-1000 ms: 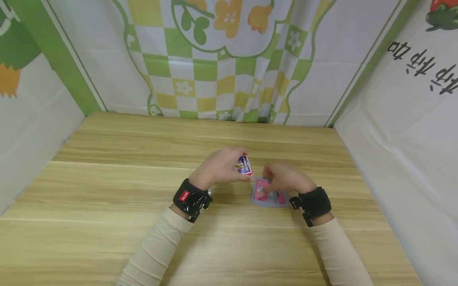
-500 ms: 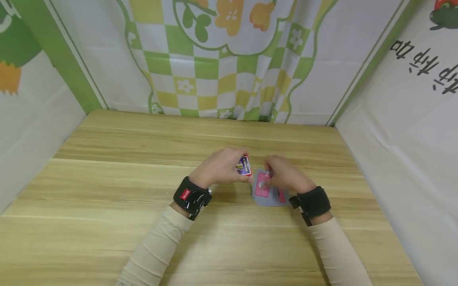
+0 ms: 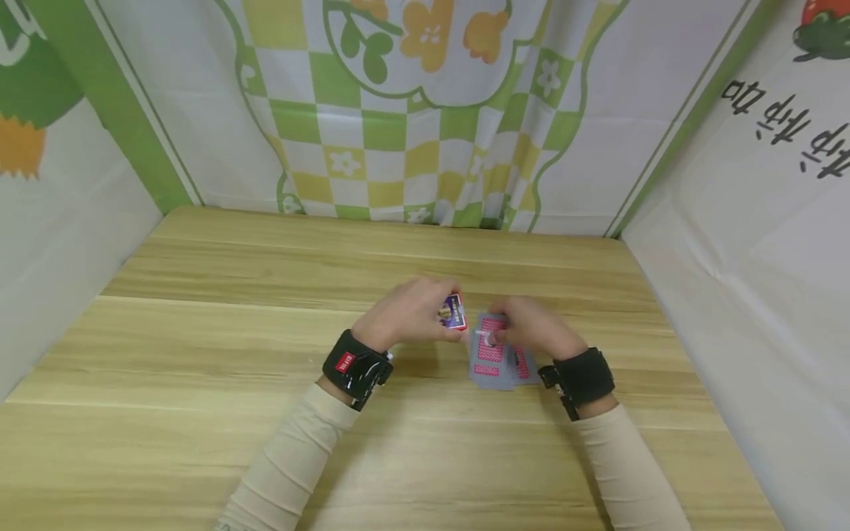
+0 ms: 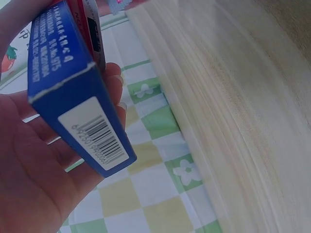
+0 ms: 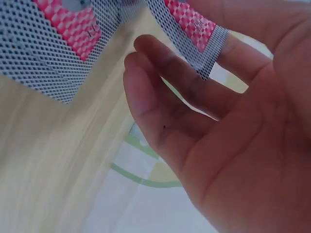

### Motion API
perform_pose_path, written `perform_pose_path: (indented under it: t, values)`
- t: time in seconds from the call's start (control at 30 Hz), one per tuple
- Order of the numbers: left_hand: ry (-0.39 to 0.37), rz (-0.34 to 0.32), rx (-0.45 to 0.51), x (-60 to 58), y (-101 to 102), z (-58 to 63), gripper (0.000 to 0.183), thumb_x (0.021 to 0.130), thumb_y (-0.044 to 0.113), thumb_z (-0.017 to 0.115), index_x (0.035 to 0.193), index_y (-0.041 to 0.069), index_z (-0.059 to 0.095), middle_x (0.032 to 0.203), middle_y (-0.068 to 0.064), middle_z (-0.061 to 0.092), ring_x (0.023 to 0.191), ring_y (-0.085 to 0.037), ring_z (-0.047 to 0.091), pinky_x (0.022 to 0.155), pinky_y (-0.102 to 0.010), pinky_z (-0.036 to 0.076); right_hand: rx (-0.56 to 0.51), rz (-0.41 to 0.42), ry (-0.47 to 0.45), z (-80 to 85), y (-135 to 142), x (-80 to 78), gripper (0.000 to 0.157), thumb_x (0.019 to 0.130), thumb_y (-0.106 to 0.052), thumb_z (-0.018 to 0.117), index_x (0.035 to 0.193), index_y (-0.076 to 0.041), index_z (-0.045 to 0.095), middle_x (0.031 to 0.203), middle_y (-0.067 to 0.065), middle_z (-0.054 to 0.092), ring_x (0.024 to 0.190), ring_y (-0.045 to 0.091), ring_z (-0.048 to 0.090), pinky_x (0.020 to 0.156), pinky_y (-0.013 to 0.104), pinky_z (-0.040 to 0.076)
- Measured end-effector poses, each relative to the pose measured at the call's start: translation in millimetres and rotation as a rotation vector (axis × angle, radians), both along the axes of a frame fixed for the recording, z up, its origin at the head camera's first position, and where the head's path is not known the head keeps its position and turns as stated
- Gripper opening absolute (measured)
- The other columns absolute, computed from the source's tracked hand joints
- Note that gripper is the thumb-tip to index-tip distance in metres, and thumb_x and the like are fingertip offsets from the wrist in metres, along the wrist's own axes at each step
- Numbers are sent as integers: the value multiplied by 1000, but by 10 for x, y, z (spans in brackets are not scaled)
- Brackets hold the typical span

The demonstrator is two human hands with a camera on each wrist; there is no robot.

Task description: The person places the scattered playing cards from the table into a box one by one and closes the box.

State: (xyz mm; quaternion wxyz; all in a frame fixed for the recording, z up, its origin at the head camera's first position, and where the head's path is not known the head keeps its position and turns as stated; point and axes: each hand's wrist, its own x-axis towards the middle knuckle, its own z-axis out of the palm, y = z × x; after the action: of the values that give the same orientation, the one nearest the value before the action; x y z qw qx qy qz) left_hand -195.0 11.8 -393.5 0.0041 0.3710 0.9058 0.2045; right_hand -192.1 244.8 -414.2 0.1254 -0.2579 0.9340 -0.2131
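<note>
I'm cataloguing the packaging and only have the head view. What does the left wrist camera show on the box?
Observer: A black-and-white barcode on a blue end of the box.
Operator: Anything on the face beside it?
Observer: Yes, white printing on another blue face.
Operator: From here the borders of the cards look plain grey. Are they?
Observer: No, the right wrist view shows a fine net-like pattern on them.

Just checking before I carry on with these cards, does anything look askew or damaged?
The cards at the right hand look askew, overlapping unevenly rather than squared up. The box in the left hand shows a whitish edge, perhaps worn.
</note>
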Motion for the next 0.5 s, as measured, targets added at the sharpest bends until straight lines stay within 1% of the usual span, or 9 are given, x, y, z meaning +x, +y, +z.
perform_pose_path:
  t: [0.03,0.1,0.17,0.2,0.27,0.37,0.43,0.5]
  values:
    - [-5,3,1,0,-3,-6,57,70,48,76,110,13,55,82,6,58,68,-7,53,57,-26,47,-30,24,-14,8,22,-7,9,84,-6,69,92,-6,65,74,3,59,60,14,52,51,30,45]
    - [-10,7,-4,-4,-9,-15,58,71,49,76,111,13,55,81,7,57,68,-7,53,58,-26,47,-110,46,-63,64,78,-8,11,88,-4,63,98,-6,65,77,4,60,62,14,52,53,30,45]
    - [-9,7,-6,-10,-14,-14,59,70,50,76,111,13,54,81,7,57,68,-7,53,58,-26,47,-214,24,-109,144,131,-4,15,92,-5,57,106,-5,63,79,6,60,63,15,52,54,29,45]
    - [-7,8,-6,-15,-16,-12,60,70,51,76,112,13,54,81,7,57,68,-7,53,58,-26,47,-272,-5,-123,191,148,1,17,94,-6,55,110,-4,62,81,7,60,63,15,52,54,28,45]
    - [-3,10,-1,-23,-20,-4,61,70,52,75,112,14,54,80,7,57,68,-6,53,57,-25,47,-400,-99,-140,287,162,26,25,97,-10,53,121,-3,56,84,10,59,62,14,51,52,25,44]
    - [-14,3,22,-30,-22,3,62,69,54,75,111,14,54,81,6,59,68,-7,53,57,-26,47,-584,-215,-157,370,139,55,35,98,-14,53,131,-5,49,87,15,56,58,12,48,48,20,42]
    - [-31,-5,38,-32,-21,1,63,68,57,75,110,14,54,82,6,59,68,-7,54,56,-26,47,-645,-252,-154,390,101,72,38,97,-15,54,134,-7,47,87,17,55,55,12,46,46,18,41]
    - [-50,-12,54,-28,-19,-7,66,68,60,74,111,13,54,83,5,59,68,-8,54,56,-26,47,-666,-272,-154,380,62,75,39,97,-15,54,134,-9,47,87,17,55,55,12,47,46,18,41]
